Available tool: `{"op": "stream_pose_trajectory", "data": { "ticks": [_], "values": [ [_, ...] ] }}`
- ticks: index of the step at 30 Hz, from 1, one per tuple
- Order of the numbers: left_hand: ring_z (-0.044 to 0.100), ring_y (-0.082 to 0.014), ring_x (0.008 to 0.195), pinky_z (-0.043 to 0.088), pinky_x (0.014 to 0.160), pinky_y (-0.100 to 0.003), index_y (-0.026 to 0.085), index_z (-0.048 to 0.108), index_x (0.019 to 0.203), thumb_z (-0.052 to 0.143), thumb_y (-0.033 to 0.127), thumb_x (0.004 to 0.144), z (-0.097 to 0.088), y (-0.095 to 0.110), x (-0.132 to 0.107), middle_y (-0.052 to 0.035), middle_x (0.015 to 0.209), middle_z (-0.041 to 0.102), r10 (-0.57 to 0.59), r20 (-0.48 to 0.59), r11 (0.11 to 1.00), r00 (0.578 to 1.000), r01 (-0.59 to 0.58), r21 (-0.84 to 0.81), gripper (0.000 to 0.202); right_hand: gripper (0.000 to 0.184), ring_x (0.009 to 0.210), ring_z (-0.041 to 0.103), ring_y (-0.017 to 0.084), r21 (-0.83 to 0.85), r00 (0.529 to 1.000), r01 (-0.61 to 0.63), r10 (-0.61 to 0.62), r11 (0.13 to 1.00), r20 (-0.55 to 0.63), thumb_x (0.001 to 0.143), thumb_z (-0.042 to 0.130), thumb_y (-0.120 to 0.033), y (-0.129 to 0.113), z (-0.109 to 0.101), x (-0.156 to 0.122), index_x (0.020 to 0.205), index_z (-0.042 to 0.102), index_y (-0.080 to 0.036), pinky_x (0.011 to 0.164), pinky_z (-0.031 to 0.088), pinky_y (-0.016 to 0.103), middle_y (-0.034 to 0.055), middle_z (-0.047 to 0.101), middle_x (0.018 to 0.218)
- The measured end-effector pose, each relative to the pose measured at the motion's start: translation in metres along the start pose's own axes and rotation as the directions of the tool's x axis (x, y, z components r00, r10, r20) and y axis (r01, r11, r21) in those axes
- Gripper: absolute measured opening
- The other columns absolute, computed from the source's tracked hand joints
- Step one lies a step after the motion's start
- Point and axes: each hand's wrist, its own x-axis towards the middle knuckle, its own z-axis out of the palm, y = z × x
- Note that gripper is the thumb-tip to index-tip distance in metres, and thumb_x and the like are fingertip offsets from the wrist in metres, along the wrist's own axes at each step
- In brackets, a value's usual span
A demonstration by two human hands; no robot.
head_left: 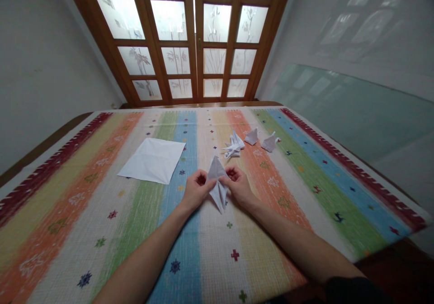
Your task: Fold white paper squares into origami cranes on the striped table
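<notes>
Between my two hands is a white folded origami paper (217,170), a narrow diamond with a slit running down its lower half to a point. My left hand (196,186) pinches its left edge, thumb on top. On the opposite edge my right hand (240,184) is closed the same way, its thumb near the middle crease. Both thumbs almost meet over the paper. The undersides of the paper and some fingertips are hidden.
A creased white paper sheet (152,159) lies to the left on the striped tablecloth (135,240). Beyond my right hand stand several folded paper figures, among them a spiky one (233,145) and two compact ones (252,136). Wooden glazed doors (195,46) stand behind the table.
</notes>
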Motion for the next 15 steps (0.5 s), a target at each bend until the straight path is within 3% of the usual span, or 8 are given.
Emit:
{"op": "stream_pose_trajectory", "data": {
  "ticks": [4, 10, 15],
  "values": [
    [0.043, -0.0102, 0.058, 0.036, 0.057, -0.023, 0.018, 0.049, 0.061, 0.072, 0.039, 0.066, 0.0016, 0.0008, -0.0040, 0.0036, 0.061, 0.050, 0.081, 0.045, 0.993, 0.996, -0.085, 0.078, 0.031, 0.036, 0.059, 0.051, 0.013, -0.027, 0.998, 0.018, -0.016, 0.999, 0.064, 0.060, 0.080, -0.039, -0.0030, -0.0004, -0.0015, 0.066, 0.049, -0.022, 0.058, 0.045, 0.027, -0.0040, 0.053, 0.063],
    [0.047, -0.0137, 0.066, 0.039, 0.064, -0.026, 0.019, 0.042, 0.053, 0.063, 0.032, 0.070, 0.0020, 0.0010, -0.0063, -0.0006, 0.070, 0.055, 0.232, 0.035, 0.954, 0.972, -0.235, 0.188, 0.029, 0.033, 0.064, 0.052, 0.014, -0.037, 0.989, 0.073, -0.068, 0.997, 0.132, 0.065, 0.077, -0.039, -0.0091, 0.0030, -0.0055, 0.067, 0.050, -0.022, 0.061, 0.045, 0.027, -0.0028, 0.054, 0.068],
    [0.044, -0.0137, 0.064, 0.038, 0.063, -0.026, 0.020, 0.033, 0.053, 0.057, 0.026, 0.068, 0.0064, 0.0060, -0.0096, -0.0007, 0.070, 0.055, 0.203, 0.013, 0.963, 0.979, -0.202, 0.179, 0.029, 0.032, 0.059, 0.046, 0.012, -0.017, 0.986, 0.030, -0.027, 0.999, 0.167, 0.063, 0.076, -0.038, -0.0070, 0.0042, -0.0059, 0.067, 0.049, -0.022, 0.055, 0.041, 0.024, -0.0047, 0.049, 0.063]
  ]
}}
